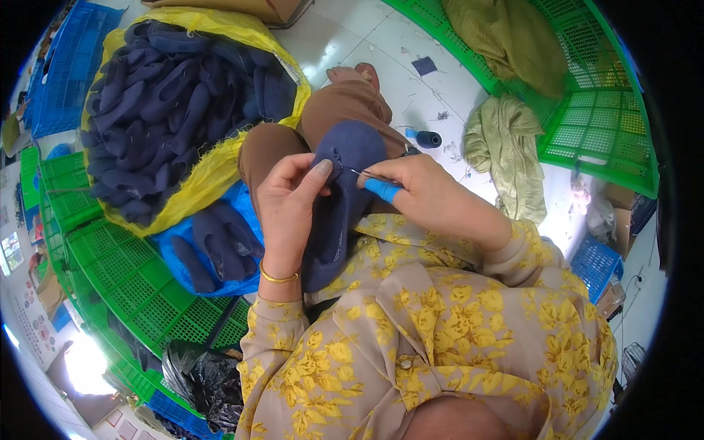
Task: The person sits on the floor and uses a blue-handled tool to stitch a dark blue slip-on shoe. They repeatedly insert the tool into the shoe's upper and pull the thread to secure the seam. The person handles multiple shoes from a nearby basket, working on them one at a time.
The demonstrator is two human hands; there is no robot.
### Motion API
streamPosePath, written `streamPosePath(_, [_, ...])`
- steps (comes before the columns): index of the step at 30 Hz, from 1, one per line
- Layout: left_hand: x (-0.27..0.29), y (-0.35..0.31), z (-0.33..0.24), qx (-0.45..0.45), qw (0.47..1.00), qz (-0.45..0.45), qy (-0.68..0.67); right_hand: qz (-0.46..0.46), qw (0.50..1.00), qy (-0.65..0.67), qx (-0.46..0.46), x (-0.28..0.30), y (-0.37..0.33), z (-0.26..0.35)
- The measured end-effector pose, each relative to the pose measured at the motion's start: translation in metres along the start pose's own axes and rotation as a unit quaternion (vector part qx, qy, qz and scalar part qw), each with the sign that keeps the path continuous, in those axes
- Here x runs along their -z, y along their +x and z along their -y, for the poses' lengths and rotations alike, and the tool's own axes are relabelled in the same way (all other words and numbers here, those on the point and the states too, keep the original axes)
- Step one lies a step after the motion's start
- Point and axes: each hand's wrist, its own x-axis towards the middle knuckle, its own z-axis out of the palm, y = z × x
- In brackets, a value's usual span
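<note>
A dark blue knitted slipper (345, 183) lies over my lap, its rounded end toward my knee. My left hand (287, 209) pinches its edge between thumb and fingers. My right hand (425, 196) holds a thin metal hook tool with a blue handle (381, 188), whose tip touches the slipper's edge beside my left thumb. A gold bangle sits on my left wrist.
A yellow sack (213, 165) full of dark blue slippers stands at my left, with several more on a blue bag (220, 246). Green plastic crates (587, 117) hold olive cloth at the right. A spool of dark thread (425, 138) lies on the white floor.
</note>
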Motion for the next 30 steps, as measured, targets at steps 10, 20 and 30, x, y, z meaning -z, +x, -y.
streamPosePath(10, [-0.002, 0.001, -0.006, 0.000, 1.000, -0.003, 0.015, 0.063, 0.995, -0.046, -0.055, 0.008, 0.016, 0.013])
streamPosePath(20, [0.002, 0.005, -0.001, 0.018, 1.000, 0.009, -0.003, -0.014, 0.999, 0.020, -0.047, -0.011, 0.013, -0.004])
streamPosePath(30, [0.000, 0.010, 0.000, 0.064, 0.998, -0.004, -0.024, -0.007, 0.996, 0.061, -0.060, -0.019, 0.008, -0.013])
